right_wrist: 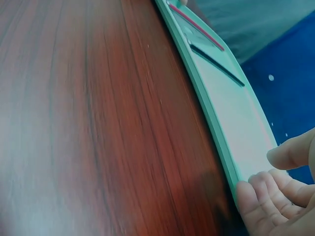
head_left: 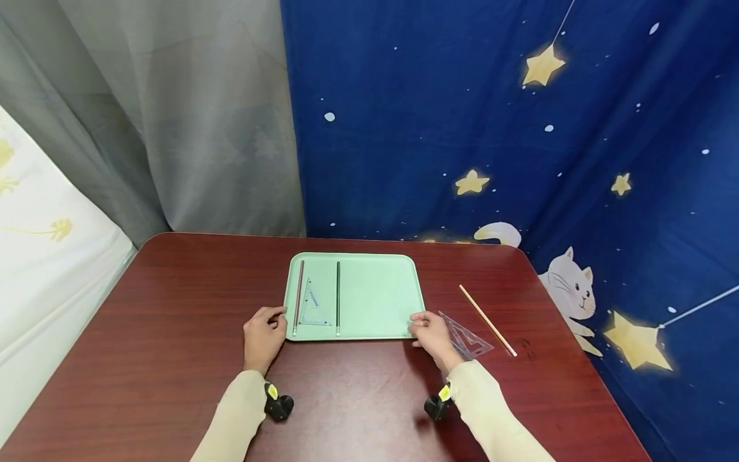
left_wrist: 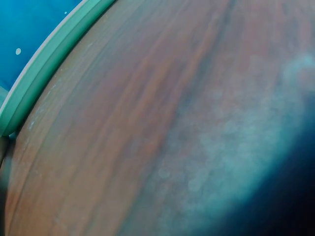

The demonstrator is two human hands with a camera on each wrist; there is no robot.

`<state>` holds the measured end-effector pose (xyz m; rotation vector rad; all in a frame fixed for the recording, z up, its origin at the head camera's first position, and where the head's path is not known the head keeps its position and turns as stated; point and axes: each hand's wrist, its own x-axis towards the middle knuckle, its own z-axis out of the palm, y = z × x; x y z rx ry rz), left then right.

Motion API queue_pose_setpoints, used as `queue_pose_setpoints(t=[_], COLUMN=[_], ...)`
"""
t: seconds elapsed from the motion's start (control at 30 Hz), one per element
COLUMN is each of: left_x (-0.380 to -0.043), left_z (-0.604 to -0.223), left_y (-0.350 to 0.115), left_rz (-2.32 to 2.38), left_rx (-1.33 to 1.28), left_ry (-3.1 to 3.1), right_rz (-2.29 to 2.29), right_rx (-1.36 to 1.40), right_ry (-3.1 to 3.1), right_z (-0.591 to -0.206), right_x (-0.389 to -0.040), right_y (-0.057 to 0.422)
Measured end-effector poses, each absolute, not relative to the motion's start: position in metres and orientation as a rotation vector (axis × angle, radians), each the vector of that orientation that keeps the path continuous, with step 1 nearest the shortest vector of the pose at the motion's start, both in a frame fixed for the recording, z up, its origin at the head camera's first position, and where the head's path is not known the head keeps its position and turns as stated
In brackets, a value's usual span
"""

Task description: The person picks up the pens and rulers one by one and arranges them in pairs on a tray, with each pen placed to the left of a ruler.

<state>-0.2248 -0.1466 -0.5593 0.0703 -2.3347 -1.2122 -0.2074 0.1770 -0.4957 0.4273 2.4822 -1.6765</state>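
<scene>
A pale green tray lies on the table between both hands. My left hand grips its left rim near the front corner. At the right front corner my right hand holds the rim, fingers bent at the outer side and the thumb above. On the tray's left part lie a red pencil, a dark pencil and, between them, a small clear set square. The left hand is out of sight in its own wrist view, where the tray's green rim shows.
Right of the tray, a larger clear set square lies partly behind the right hand. Beyond it rests a thin pale wooden stick. The dark red table has a rounded far edge, with grey and blue star-patterned curtains behind.
</scene>
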Motion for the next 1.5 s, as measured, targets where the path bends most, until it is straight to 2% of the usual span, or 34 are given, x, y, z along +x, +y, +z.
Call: queue_pose_setpoints(t=[0.47, 0.9, 1.5], left_x=[-0.226, -0.226, -0.225], left_z=[-0.561, -0.56, -0.56], left_y=[-0.148, -0.148, -0.147], left_rz=[-1.197, -1.207, -1.207], left_rx=[0.069, 0.076, 0.08], left_ry=[-2.321, -2.337, -2.332], right_rz=[-1.62, -1.232, -0.923], right_rx=[0.512, 0.618, 0.585], right_ry=[2.581, 2.874, 3.039], right_z=[-0.5, -0.499, -0.499], right_x=[-0.198, -0.188, -0.179], right_y=[0.223, 0.26, 0.284])
